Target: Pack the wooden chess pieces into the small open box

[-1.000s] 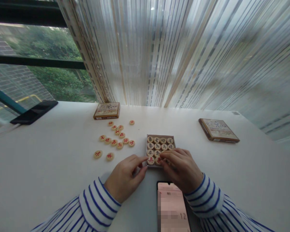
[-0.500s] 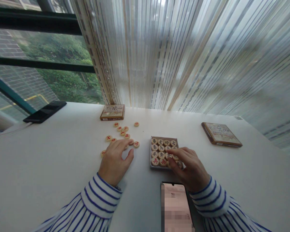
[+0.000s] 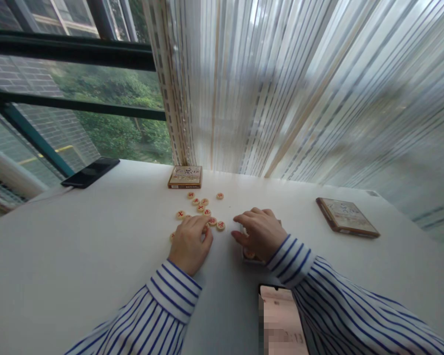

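Round wooden chess pieces (image 3: 200, 202) with red marks lie loose on the white table (image 3: 77, 256). My left hand (image 3: 190, 242) rests among them, fingers curled and pinched with the thumb on one chess piece (image 3: 206, 228). My right hand (image 3: 259, 231) lies over the small tray of pieces (image 3: 250, 256). Its fingers are bent, slightly apart and pointing left, with nothing seen in them. It hides most of the tray; only the near edge and one or two pieces show. One loose piece (image 3: 220, 226) sits between the two hands.
A printed box lid (image 3: 185, 176) lies behind the loose pieces, a second one (image 3: 346, 216) at the far right. A dark phone (image 3: 91, 172) rests at the table's far left edge. A lit phone (image 3: 281, 320) lies by my right sleeve. Striped curtains hang behind.
My left hand left the tray, went to the loose pieces and closed its fingers on one. My right hand slid left over the tray. The view turned left.
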A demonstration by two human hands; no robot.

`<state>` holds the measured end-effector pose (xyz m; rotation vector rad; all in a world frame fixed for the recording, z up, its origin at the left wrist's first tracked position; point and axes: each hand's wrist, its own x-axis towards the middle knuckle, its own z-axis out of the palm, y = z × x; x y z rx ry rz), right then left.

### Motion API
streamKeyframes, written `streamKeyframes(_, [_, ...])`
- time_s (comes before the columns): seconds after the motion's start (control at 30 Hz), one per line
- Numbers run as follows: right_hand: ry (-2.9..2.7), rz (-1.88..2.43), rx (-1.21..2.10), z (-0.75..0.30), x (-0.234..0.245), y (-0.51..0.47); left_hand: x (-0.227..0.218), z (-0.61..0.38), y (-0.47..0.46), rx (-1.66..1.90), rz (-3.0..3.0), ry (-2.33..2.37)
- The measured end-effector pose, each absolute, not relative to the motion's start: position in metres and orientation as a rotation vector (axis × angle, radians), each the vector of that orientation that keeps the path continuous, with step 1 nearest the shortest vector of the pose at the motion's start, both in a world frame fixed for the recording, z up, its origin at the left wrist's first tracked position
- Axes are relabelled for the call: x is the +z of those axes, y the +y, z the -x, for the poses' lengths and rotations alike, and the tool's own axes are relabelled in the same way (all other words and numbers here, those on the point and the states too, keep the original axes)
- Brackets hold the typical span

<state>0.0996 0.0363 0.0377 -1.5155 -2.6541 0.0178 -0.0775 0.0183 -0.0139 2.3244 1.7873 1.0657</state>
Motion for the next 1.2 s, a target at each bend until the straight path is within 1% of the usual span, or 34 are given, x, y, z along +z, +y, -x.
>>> streamKeyframes(0.2, [-2.788,1.506,0.023,-0.078,0.035,0.058,-0.014,0.078,0.018,1.042,-2.308,1.795])
streamKeyframes(0.47, [-2.817,1.544,-0.015,-0.065,0.027,0.068,-0.016,0.078,0.018,1.087,-2.256,1.798])
streamKeyframes(0.63, [-2.798,1.508,-0.018,-0.071,0.032,0.061,-0.014,0.077,0.017,1.181,-2.186,1.756])
streamKeyframes(0.7, [-2.754,1.474,0.005,-0.078,0.034,0.054,-0.012,0.075,0.016,1.228,-2.111,1.737])
streamKeyframes(0.8, [-2.629,1.336,0.151,-0.090,0.036,0.042,-0.009,0.073,0.013,1.270,-1.964,1.704])
streamKeyframes(1.0, [-2.428,1.153,0.257,-0.110,0.031,0.016,-0.007,0.066,0.010,1.289,-1.597,1.489])
streamKeyframes(1.2, [-2.245,1.077,0.178,-0.126,0.020,-0.009,-0.002,0.051,0.002,1.170,-1.363,1.193])
